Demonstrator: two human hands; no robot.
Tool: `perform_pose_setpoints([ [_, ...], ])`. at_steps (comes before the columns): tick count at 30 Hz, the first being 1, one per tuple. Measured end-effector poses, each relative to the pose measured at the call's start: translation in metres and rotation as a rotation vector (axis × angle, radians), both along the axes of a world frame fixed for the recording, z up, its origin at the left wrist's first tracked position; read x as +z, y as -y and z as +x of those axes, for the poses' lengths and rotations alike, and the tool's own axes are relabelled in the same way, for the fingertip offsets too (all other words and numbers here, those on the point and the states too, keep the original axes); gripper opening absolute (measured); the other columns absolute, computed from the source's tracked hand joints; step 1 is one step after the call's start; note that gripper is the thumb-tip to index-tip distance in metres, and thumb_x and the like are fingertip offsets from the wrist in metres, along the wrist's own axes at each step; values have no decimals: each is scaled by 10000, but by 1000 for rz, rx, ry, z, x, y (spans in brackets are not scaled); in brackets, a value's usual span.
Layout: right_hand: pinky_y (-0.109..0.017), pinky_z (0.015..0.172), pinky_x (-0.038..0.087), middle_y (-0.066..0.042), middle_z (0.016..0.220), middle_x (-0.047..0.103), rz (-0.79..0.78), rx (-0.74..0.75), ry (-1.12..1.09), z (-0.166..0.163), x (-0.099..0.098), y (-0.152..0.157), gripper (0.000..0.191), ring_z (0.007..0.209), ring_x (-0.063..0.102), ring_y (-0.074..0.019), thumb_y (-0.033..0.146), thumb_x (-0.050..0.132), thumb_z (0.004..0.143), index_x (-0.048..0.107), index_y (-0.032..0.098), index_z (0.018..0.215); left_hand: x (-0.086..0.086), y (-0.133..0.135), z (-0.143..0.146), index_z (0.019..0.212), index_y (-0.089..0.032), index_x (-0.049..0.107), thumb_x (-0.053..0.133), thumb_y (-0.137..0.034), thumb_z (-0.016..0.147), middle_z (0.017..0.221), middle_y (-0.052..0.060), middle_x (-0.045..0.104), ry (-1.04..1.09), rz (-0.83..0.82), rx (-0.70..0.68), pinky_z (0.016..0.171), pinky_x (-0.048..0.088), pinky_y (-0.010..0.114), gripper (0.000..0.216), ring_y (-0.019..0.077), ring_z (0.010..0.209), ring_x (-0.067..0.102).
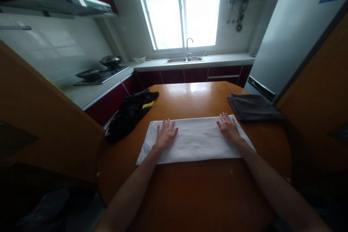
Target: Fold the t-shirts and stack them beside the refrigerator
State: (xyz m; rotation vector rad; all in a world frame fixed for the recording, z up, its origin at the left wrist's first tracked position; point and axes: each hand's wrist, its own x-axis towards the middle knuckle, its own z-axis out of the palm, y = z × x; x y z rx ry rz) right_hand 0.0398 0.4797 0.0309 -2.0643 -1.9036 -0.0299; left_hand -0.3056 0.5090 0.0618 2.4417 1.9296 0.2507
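Note:
A white cloth (195,140) lies folded into a long rectangle on the orange wooden table (190,192). My left hand (165,133) rests flat on its left part, fingers spread and pointing away from me. On the cloth's right part my right hand (227,127) lies flat too, fingers stretched out. Neither hand holds anything.
A black garment with a yellow tag (130,114) hangs over the table's left edge. At the table's right edge sits a folded dark grey cloth (252,107). Beyond are a counter with a stove and wok (110,61), a sink (185,59) under the window, and a fridge (293,32) at right.

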Motion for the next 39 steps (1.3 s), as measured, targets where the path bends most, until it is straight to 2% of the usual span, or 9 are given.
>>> perform_pose_setpoints([
  [2, -542, 1226, 165, -177, 1634, 297, 71, 16, -27, -13, 6, 8, 586, 1533, 229, -278, 360, 276, 1038, 392, 64, 1530, 3, 9, 9, 1554, -167, 395, 337, -404, 1041, 1638, 157, 295, 11, 59, -26, 1205, 178, 626, 568, 342, 1539, 186],
  [5, -522, 1231, 168, -154, 1647, 272, 111, 141, -65, -43, 13, 27, 585, 1541, 208, -253, 349, 270, 1040, 349, 88, 1558, 3, 31, 28, 1569, -167, 359, 324, -380, 1045, 1649, 126, 282, 31, 144, -173, 1226, 182, 576, 566, 296, 1549, 170],
  [9, -522, 1224, 194, -156, 1633, 302, -51, 330, -60, -77, 14, 54, 581, 1534, 234, -263, 339, 324, 1024, 378, 92, 1548, -9, 60, 50, 1559, -182, 378, 364, -400, 1034, 1646, 112, 292, -16, 57, -339, 1213, 232, 580, 569, 301, 1538, 211],
  [14, -493, 1245, 150, -152, 1643, 273, -43, 345, -60, -91, 16, 71, 583, 1542, 208, -253, 310, 313, 1025, 359, 66, 1553, -14, 70, 59, 1559, -156, 374, 371, -341, 1021, 1653, 110, 268, -12, 61, -341, 1232, 201, 561, 569, 286, 1547, 184],
  [19, -483, 1246, 161, -155, 1635, 296, -94, 404, -59, -96, 9, 78, 615, 1538, 220, -255, 364, 354, 1021, 343, 76, 1564, -15, 73, 65, 1581, -160, 331, 346, -350, 1032, 1659, 100, 245, -64, 12, -440, 1231, 201, 559, 581, 289, 1546, 184],
  [22, -472, 1243, 180, -153, 1645, 271, -105, 379, -49, -78, 8, 79, 633, 1543, 203, -247, 414, 321, 1035, 323, 78, 1572, -20, 73, 66, 1582, -170, 332, 352, -348, 1028, 1657, 95, 251, -85, 10, -436, 1231, 200, 558, 582, 292, 1544, 190],
  [30, -557, 1239, 110, -146, 1659, 226, -163, 101, 135, 35, 5, 99, 679, 1547, 185, -267, 524, 212, 1043, 324, 122, 1579, -27, 69, 63, 1592, -179, 312, 338, -351, 1022, 1666, 68, 215, -52, 7, -428, 1237, 173, 551, 596, 285, 1550, 164],
  [35, -525, 1248, 109, -137, 1666, 208, -115, 86, 167, 36, 1, 98, 689, 1551, 168, -248, 513, 203, 1041, 296, 103, 1587, -20, 69, 67, 1589, -150, 312, 353, -366, 1017, 1666, 87, 211, 4, -81, -413, 1244, 132, 544, 613, 285, 1553, 149],
  [39, -528, 1236, 169, -125, 1654, 258, -143, 83, 163, 33, -8, 95, 670, 1539, 215, -250, 488, 212, 1036, 346, 99, 1566, -3, 63, 53, 1580, -118, 321, 322, -394, 1033, 1652, 110, 263, 126, -179, -381, 1242, 201, 454, 612, 248, 1543, 202],
])
